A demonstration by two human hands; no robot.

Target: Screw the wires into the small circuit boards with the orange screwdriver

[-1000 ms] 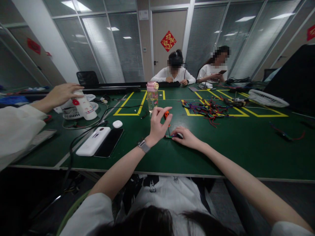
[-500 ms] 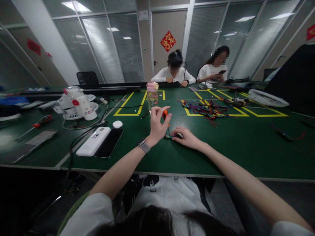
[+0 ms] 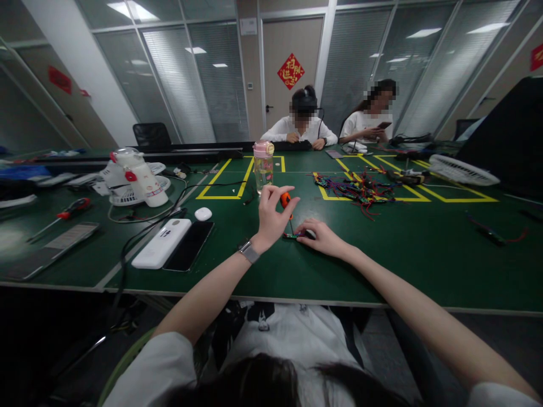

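Observation:
My left hand [image 3: 274, 217] is closed round the orange handle of a screwdriver [image 3: 285, 199], partly hidden behind the fingers. The screwdriver stands nearly upright, its thin shaft reaching down to a small green circuit board [image 3: 290, 236] on the table. From the right, my right hand [image 3: 322, 238] pinches the end of this board with its fingertips. A dark rounded piece [image 3: 311, 233] shows between the right thumb and fingers; what it is I cannot tell. Whether the screwdriver's tip sits in a screw is too small to make out.
A heap of wired circuit boards [image 3: 360, 186] lies beyond my right hand. A pink-lidded bottle [image 3: 263, 169] stands behind my left hand. Leftward are a white power bank [image 3: 162, 243], a black phone [image 3: 189, 246] and a red-handled screwdriver [image 3: 72, 210]. Two people sit across the green table [image 3: 407, 249].
My left hand has turned very slightly about the screwdriver, and more of the orange handle shows. The right hand and the board stay in place.

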